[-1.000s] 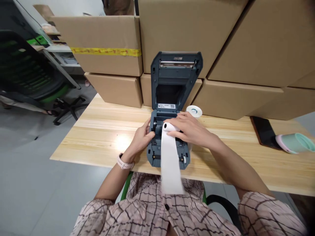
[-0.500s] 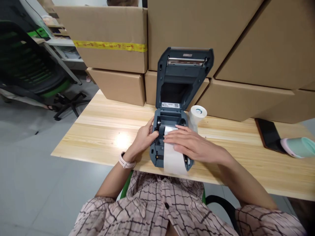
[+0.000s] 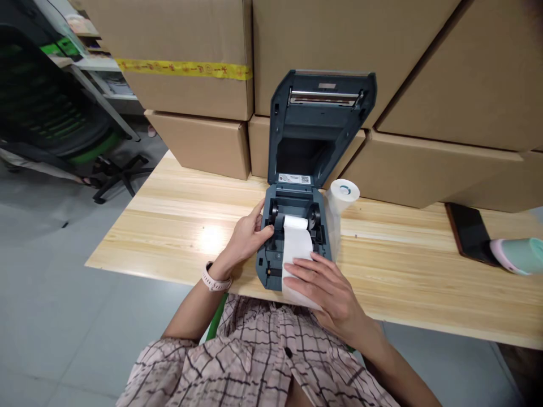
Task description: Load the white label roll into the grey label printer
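Note:
A dark grey label printer (image 3: 275, 263) stands on the wooden table with its lid (image 3: 339, 127) raised. Inside its bay lies a small white label roll (image 3: 296, 222), and the label strip (image 3: 296, 249) runs from it over the printer's front edge. My left hand (image 3: 251, 233) grips the printer's left side, thumb over the rim and fingers outside. Flat on the front part of the strip lies my right hand (image 3: 328, 288), fingers stretched out; the palm hides the printer's front right corner. Behind the printer's right side stands another white label roll (image 3: 344, 192), with a loose strip hanging down.
Stacked cardboard boxes (image 3: 322, 34) wall off the table's back edge, close behind the raised lid. A black phone (image 3: 470, 232) and a mint-green cup (image 3: 520, 254) lie at the right of the wooden table (image 3: 169, 226). An office chair (image 3: 55, 113) stands on the left.
My right hand has slid along the strip toward me, from the bay to the printer's front, uncovering the small roll inside. My left hand stays on the printer's side.

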Action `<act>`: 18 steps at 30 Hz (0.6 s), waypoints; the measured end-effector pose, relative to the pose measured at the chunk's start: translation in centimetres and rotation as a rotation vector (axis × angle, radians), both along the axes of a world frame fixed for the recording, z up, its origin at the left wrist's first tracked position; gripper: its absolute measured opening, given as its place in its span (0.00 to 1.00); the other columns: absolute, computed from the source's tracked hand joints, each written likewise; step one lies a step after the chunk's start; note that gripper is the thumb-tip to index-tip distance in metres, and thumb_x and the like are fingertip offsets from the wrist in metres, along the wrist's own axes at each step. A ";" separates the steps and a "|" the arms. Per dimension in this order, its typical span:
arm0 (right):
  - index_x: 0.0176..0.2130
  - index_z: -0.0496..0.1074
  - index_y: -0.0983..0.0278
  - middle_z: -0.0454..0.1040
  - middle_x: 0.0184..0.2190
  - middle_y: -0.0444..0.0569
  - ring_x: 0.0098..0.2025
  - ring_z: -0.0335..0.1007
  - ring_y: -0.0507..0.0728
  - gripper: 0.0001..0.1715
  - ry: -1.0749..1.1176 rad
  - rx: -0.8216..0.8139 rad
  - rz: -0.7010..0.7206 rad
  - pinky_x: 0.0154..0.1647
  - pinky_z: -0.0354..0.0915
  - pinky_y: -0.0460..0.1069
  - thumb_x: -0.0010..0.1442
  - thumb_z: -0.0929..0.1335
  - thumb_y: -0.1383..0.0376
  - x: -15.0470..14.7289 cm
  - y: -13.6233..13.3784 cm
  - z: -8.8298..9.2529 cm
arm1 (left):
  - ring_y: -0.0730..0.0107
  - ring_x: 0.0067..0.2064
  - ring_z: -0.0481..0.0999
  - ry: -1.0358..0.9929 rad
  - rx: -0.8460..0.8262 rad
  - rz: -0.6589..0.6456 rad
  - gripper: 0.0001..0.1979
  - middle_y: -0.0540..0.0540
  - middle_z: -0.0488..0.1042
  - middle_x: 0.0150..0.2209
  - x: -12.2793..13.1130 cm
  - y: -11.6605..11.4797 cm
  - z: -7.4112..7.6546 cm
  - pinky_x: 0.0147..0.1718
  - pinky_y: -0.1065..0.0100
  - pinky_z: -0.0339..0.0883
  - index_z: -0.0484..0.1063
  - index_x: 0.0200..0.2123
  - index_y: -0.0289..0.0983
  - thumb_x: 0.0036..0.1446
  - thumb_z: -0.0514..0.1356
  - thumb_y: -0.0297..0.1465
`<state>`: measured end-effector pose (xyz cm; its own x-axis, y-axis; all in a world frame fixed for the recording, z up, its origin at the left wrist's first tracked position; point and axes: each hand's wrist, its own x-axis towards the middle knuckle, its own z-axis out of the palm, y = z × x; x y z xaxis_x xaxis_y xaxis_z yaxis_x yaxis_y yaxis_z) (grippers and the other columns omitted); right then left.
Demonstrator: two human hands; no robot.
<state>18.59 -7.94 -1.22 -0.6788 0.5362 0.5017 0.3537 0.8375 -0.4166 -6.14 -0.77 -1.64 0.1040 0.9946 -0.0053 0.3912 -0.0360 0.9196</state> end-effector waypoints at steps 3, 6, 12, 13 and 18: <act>0.60 0.72 0.55 0.81 0.55 0.46 0.61 0.75 0.56 0.27 0.114 -0.061 0.038 0.68 0.67 0.61 0.66 0.62 0.74 0.0 0.2 -0.3 | 0.70 0.30 0.66 -0.010 -0.005 -0.004 0.39 0.54 0.70 0.28 0.0 0.0 -0.1 0.33 0.69 0.61 0.58 0.72 0.37 0.57 0.61 0.33; 0.58 0.74 0.52 0.81 0.55 0.43 0.62 0.75 0.54 0.25 0.134 -0.134 0.090 0.68 0.67 0.58 0.70 0.61 0.72 0.3 0.5 -0.1 | 0.70 0.30 0.66 -0.024 -0.001 0.006 0.38 0.54 0.69 0.27 -0.1 -0.1 -0.2 0.34 0.68 0.63 0.61 0.71 0.38 0.58 0.62 0.34; 0.57 0.75 0.54 0.80 0.57 0.43 0.65 0.72 0.53 0.27 0.087 -0.133 0.114 0.67 0.68 0.58 0.67 0.60 0.75 0.4 0.6 0.4 | 0.70 0.30 0.67 -0.039 -0.006 0.007 0.38 0.54 0.70 0.28 -0.1 -0.1 -0.4 0.34 0.69 0.63 0.60 0.71 0.39 0.58 0.64 0.36; 0.56 0.75 0.55 0.79 0.58 0.43 0.65 0.72 0.53 0.27 0.082 -0.130 0.111 0.67 0.68 0.57 0.66 0.61 0.76 0.3 0.6 0.4 | 0.70 0.30 0.67 -0.041 -0.006 0.006 0.38 0.54 0.70 0.28 -0.1 -0.1 -0.4 0.34 0.69 0.63 0.60 0.71 0.39 0.58 0.64 0.36; 0.55 0.76 0.54 0.80 0.57 0.42 0.64 0.73 0.54 0.28 0.084 -0.137 0.100 0.66 0.70 0.57 0.65 0.61 0.77 0.2 0.6 0.6 | 0.70 0.29 0.65 -0.032 -0.001 0.002 0.38 0.54 0.70 0.28 -0.1 -0.2 -0.2 0.33 0.69 0.60 0.59 0.72 0.38 0.60 0.63 0.38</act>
<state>18.78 -7.30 -0.66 -0.6909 0.5355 0.4858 0.2311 0.8002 -0.5534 -6.20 -0.99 -1.87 0.1021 0.9948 -0.0032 0.3616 -0.0341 0.9317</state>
